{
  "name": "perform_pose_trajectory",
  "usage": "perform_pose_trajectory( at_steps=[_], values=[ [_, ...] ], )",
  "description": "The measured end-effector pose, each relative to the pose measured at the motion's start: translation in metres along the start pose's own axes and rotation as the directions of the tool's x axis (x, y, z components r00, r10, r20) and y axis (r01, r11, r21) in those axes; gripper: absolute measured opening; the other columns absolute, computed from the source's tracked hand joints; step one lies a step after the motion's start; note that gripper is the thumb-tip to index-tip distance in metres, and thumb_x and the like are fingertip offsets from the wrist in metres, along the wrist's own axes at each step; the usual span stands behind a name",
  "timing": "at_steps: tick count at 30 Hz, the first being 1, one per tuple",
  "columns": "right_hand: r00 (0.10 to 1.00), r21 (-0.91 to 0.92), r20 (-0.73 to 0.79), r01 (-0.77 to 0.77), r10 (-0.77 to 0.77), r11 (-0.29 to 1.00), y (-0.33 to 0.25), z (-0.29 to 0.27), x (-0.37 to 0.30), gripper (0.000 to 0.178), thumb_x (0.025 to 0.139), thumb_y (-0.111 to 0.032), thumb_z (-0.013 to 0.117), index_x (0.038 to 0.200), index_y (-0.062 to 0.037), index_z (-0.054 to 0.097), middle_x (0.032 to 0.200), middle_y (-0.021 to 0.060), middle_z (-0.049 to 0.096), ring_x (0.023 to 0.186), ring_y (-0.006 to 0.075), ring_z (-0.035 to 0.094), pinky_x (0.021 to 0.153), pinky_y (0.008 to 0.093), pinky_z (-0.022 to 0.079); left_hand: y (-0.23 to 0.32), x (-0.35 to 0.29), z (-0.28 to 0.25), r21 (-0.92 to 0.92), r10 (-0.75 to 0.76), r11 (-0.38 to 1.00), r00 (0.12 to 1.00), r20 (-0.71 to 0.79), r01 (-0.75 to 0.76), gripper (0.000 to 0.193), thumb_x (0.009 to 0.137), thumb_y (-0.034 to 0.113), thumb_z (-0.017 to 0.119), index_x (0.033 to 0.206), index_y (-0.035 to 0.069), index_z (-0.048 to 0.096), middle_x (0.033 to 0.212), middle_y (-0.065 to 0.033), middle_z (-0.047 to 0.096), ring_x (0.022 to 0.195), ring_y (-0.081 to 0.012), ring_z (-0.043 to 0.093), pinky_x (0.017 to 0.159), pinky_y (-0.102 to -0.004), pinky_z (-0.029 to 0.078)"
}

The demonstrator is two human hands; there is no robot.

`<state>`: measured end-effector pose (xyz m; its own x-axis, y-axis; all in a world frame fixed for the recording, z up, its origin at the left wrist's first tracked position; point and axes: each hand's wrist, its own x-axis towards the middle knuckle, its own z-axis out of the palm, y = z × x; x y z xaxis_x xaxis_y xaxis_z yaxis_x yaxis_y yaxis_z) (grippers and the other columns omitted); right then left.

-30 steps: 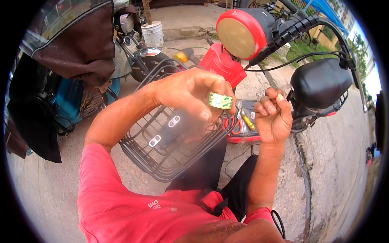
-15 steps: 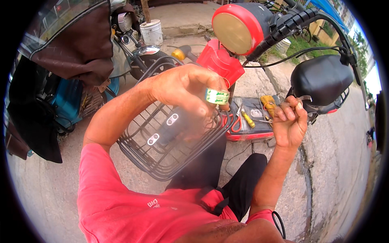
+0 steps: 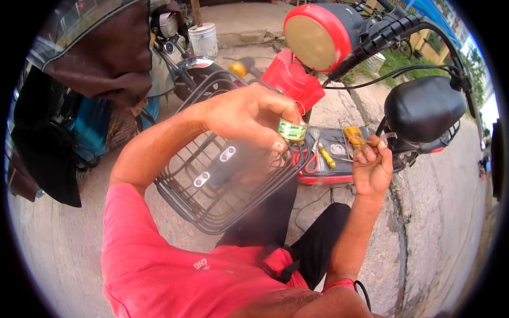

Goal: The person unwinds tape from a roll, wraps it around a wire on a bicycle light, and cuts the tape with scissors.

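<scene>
My left hand (image 3: 249, 114) is held over a black wire basket (image 3: 212, 206) and grips a small roll of tape (image 3: 291, 130) with a green and white label between thumb and fingers. My right hand (image 3: 374, 169) is lower and to the right, above the footboard (image 3: 328, 177) of a red electric scooter. Its fingertips are pinched on a thin pale wire (image 3: 350, 143) next to a yellow connector (image 3: 354, 135). Red-handled pliers (image 3: 310, 159) and a small yellow screwdriver (image 3: 327, 158) lie on the footboard between my hands.
The scooter's round red headlight (image 3: 318, 34) and black handlebar grip (image 3: 382, 34) rise ahead, its black seat (image 3: 424, 108) to the right. A covered bike (image 3: 95, 58) and a white bucket (image 3: 203, 38) stand at the left on concrete ground.
My right hand has dropped away from my left hand, moving right and down to the footboard and the wire. My left hand with the tape roll has stayed almost still above the basket.
</scene>
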<state>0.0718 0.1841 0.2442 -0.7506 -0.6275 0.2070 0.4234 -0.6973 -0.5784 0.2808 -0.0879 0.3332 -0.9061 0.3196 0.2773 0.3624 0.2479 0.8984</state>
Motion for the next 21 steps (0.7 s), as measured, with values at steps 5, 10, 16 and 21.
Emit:
perform_pose_trajectory(
  at_steps=[5,10,16,21],
  values=[
    [0.985,-0.048,-0.154,-0.08,0.072,0.996,0.023,-0.008,-0.002,0.008,0.096,-0.014,0.062,0.101,-0.0088,0.062,0.096,-0.0004,0.064,0.067,0.0082,0.05,0.06,0.0256,0.041,-0.005,0.001,0.001,0.03,0.079,0.996,0.997,0.008,-0.079,0.027,0.088,0.023,0.078,0.097,-0.001,0.068,0.11,-0.015,0.067,0.106,-0.0257,0.062,0.092,-0.0405,0.049],
    [0.94,-0.053,-0.214,-0.281,0.264,0.958,0.057,-0.02,-0.01,0.007,0.093,-0.016,0.065,0.099,-0.0129,0.061,0.095,-0.0015,0.064,0.069,0.0092,0.051,0.06,0.026,0.042,0.001,0.002,0.0,0.113,0.114,0.987,0.993,0.026,-0.116,0.024,0.087,0.024,0.075,0.091,0.001,0.069,0.109,-0.0166,0.069,0.106,-0.0274,0.063,0.092,-0.0416,0.049],
    [0.92,-0.255,-0.369,-0.24,0.135,0.937,0.062,-0.039,-0.013,0.022,0.092,-0.008,0.059,0.114,-0.0063,0.058,0.096,0.0052,0.064,0.074,0.0113,0.054,0.061,0.0262,0.044,-0.001,0.004,0.002,0.093,0.153,0.983,0.987,0.042,-0.156,0.022,0.085,0.023,0.075,0.086,0.002,0.07,0.109,-0.0177,0.07,0.106,-0.0292,0.063,0.093,-0.0434,0.048],
    [0.941,-0.714,-0.122,0.138,-0.316,0.686,0.038,-0.007,-0.023,0.027,0.092,-0.005,0.06,0.118,-0.0013,0.062,0.106,0.0112,0.067,0.092,0.0166,0.063,0.078,0.0295,0.051,-0.003,0.005,0.003,0.068,0.133,0.988,0.989,0.063,-0.138,0.023,0.085,0.023,0.076,0.085,0.002,0.069,0.109,-0.0181,0.07,0.106,-0.029,0.063,0.093,-0.0426,0.048]
  ],
)
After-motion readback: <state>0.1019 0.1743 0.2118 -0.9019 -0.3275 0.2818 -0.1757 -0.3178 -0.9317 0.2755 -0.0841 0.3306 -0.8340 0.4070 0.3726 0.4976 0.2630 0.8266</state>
